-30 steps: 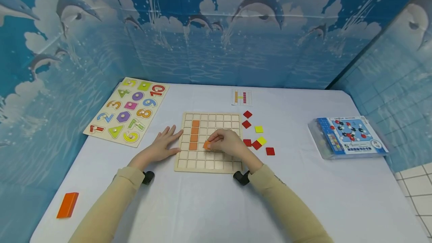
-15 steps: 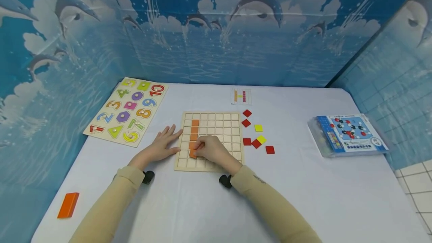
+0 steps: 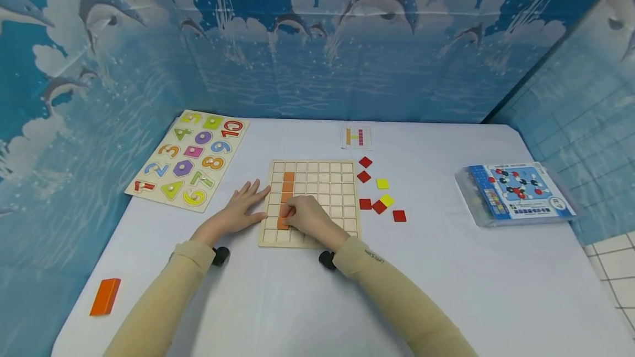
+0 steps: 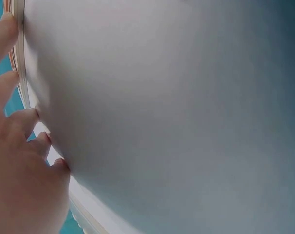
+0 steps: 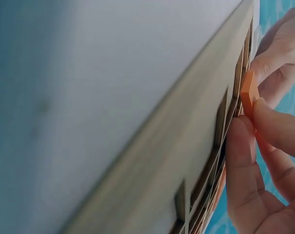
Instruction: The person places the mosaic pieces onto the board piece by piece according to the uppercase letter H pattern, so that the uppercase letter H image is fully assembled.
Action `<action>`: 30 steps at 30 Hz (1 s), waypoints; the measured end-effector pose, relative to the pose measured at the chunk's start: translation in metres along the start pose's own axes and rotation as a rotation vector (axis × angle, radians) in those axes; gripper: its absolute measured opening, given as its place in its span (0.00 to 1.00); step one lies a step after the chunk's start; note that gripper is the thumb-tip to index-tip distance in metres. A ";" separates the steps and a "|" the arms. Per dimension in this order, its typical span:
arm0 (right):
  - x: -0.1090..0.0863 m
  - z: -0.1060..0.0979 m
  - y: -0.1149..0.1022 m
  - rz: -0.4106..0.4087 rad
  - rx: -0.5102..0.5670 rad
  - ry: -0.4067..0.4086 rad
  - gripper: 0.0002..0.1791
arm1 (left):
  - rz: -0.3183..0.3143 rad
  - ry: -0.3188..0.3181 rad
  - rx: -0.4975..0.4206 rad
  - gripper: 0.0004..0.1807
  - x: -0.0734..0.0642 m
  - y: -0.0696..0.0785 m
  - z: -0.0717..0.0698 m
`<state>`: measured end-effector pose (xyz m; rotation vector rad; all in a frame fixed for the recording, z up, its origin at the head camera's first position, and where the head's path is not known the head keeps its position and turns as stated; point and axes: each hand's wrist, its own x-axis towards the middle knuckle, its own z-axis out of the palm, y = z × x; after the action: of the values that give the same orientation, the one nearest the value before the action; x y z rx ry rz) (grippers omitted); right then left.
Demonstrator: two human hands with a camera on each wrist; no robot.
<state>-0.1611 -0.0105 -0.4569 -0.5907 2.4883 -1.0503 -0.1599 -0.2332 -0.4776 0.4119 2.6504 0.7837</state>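
A square wooden grid board (image 3: 335, 187) lies in the middle of the white table. Orange square tiles (image 3: 288, 187) fill a column of cells near its left side. Between thumb and fingers my right hand (image 3: 313, 220) pinches another orange tile (image 5: 248, 92) at the lower end of that column. The right wrist view has this tile tilted at the board's surface, so I cannot tell if it is seated. My left hand (image 3: 237, 215) lies with fingers spread, the fingertip and thumb touching the board's left edge.
Loose red tiles (image 3: 399, 216) and yellow tiles (image 3: 382, 183) lie right of the board. A small pattern card (image 3: 357, 138) is behind it. A number puzzle board (image 3: 190, 161) sits back left, an orange block (image 3: 105, 296) front left, a boxed set (image 3: 521, 191) at right.
My right hand has moved left and slightly down, carrying the orange tile from the board's middle to the foot of the orange column. The left hand stays at the board's edge.
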 end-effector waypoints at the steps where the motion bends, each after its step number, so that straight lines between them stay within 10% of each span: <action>1: 0.000 -0.001 0.000 0.010 0.003 0.003 0.02 | 0.000 0.000 0.003 0.38 0.001 0.000 0.000; 21: -0.001 -0.003 -0.005 0.019 -0.095 0.034 0.04 | 0.008 0.018 0.013 0.38 0.005 0.000 0.000; 30: -0.010 -0.009 0.008 0.050 0.053 0.056 0.02 | 0.005 0.010 0.002 0.38 0.001 0.001 0.002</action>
<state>-0.1585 0.0049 -0.4553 -0.4876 2.5018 -1.1245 -0.1596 -0.2311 -0.4790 0.4164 2.6608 0.7870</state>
